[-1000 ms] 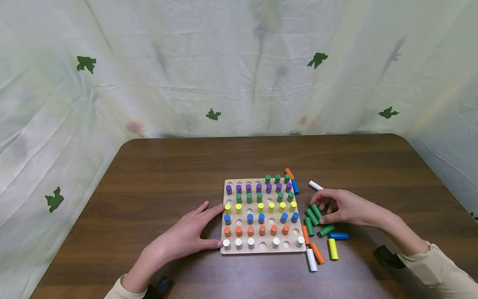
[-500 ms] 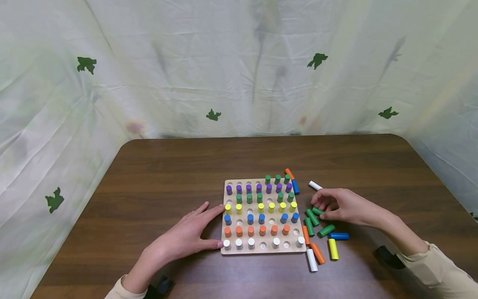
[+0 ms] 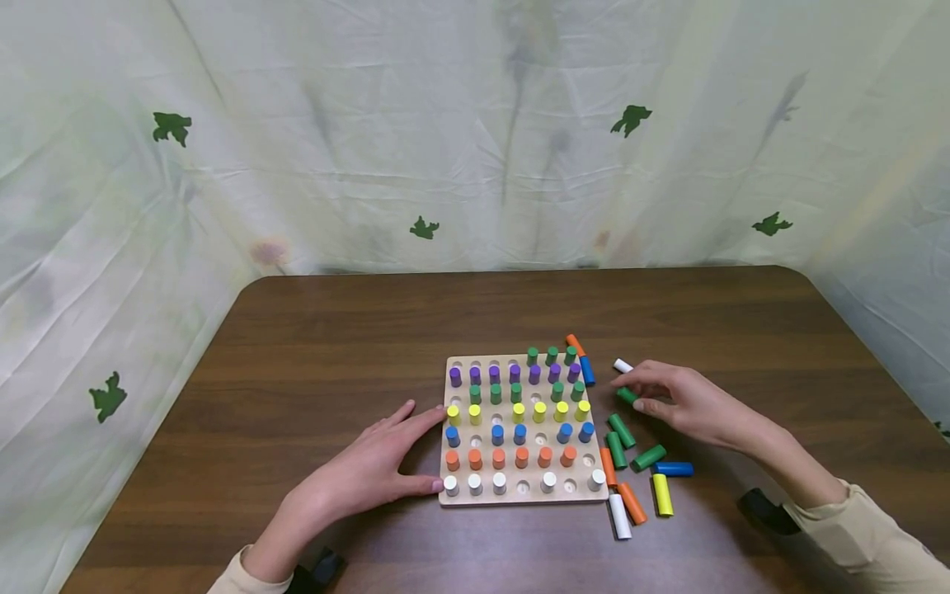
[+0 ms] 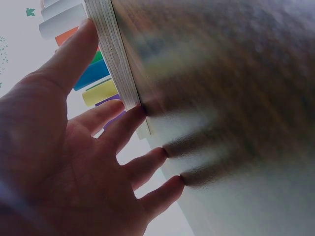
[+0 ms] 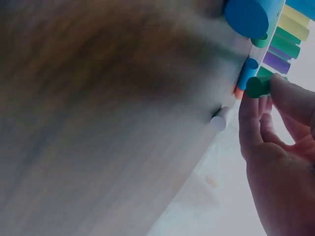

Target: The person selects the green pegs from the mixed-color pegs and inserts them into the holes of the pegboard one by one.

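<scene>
A wooden pegboard (image 3: 534,498) lies on the table, with upright coloured pegs in rows: white, orange, blue, yellow, green, purple, then green at the back. Several of its holes hold no peg. At the board's left side is my left hand (image 3: 382,458); thumb and index finger touch the edge, and the fingers are spread and fairly straight. In the left wrist view the other fingertips rest on the tabletop. My right hand (image 3: 686,404), right of the board, pinches a green peg (image 5: 257,87) between thumb and fingers, just above the table.
Loose green pegs (image 3: 621,431), orange pegs (image 3: 631,503), a white peg (image 3: 619,517), a yellow peg (image 3: 662,495) and a blue peg (image 3: 674,469) lie right of the board. Another white peg (image 3: 622,365) lies beyond my right hand. A pale curtain (image 3: 475,148) surrounds the table.
The right hand has picked the green peg out of the loose group and lifted it, moving slightly away from me. My left hand and the pegboard stay in place.
</scene>
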The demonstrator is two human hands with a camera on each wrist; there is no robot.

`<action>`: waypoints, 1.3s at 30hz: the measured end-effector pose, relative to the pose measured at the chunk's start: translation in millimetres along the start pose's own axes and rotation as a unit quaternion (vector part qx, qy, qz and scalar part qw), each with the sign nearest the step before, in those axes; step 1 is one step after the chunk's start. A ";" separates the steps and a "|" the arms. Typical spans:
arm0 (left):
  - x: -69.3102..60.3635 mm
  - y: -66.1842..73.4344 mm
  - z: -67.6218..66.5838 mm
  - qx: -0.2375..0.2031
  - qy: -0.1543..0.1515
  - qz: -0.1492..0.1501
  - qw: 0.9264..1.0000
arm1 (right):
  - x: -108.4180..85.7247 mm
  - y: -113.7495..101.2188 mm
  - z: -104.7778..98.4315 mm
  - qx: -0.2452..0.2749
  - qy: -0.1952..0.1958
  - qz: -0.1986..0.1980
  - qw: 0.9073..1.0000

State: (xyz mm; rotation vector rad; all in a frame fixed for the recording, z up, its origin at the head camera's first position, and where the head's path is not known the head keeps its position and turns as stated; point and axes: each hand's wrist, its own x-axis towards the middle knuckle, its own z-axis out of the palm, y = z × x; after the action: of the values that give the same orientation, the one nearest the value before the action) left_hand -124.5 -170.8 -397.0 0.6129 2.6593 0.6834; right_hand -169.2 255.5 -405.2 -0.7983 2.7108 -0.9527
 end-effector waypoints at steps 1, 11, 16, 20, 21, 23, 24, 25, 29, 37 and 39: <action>0.0 -0.1 0.1 0.001 0.000 0.001 1.000 | 0.3 -0.6 0.3 0.003 0.002 0.000 1.000; 0.8 0.2 0.5 0.000 -0.003 -0.011 1.000 | 6.4 -9.0 1.4 0.044 0.042 -0.023 0.998; 1.1 0.6 1.1 0.002 -0.004 -0.011 1.000 | 9.5 -10.0 2.1 0.049 0.026 -0.014 0.998; 1.3 0.8 1.3 0.001 -0.003 -0.010 1.000 | 10.4 -9.7 3.9 0.051 0.005 -0.004 0.999; 1.3 0.9 1.3 0.001 -0.003 -0.011 1.000 | 10.9 -9.6 4.6 0.049 0.001 0.000 0.999; 1.2 1.0 1.3 0.001 -0.003 -0.014 1.000 | 12.2 -9.5 6.3 0.042 -0.007 0.010 0.999; 1.1 1.1 1.3 0.001 -0.003 -0.015 1.000 | 13.0 -9.6 7.4 0.038 -0.012 0.018 0.999; 1.0 1.1 1.2 0.002 -0.003 -0.014 1.000 | 13.8 -9.8 8.3 0.035 -0.016 0.024 0.999; 0.9 0.6 1.3 0.003 -0.003 -0.010 1.000 | 16.5 -11.0 11.7 0.020 -0.035 0.043 0.998; 1.2 -0.4 1.6 0.002 -0.003 -0.007 1.000 | 19.9 -13.3 13.5 -0.003 -0.046 0.053 0.998; 1.5 -0.3 1.5 0.002 -0.004 -0.009 1.000 | 20.8 -13.7 13.3 -0.010 -0.047 0.054 0.997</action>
State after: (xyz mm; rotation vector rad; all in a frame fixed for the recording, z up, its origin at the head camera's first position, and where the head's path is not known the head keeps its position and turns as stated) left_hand -125.2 -169.8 -398.7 0.5901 2.6567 0.6703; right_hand -176.6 228.3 -406.6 -0.6744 2.6559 -0.8459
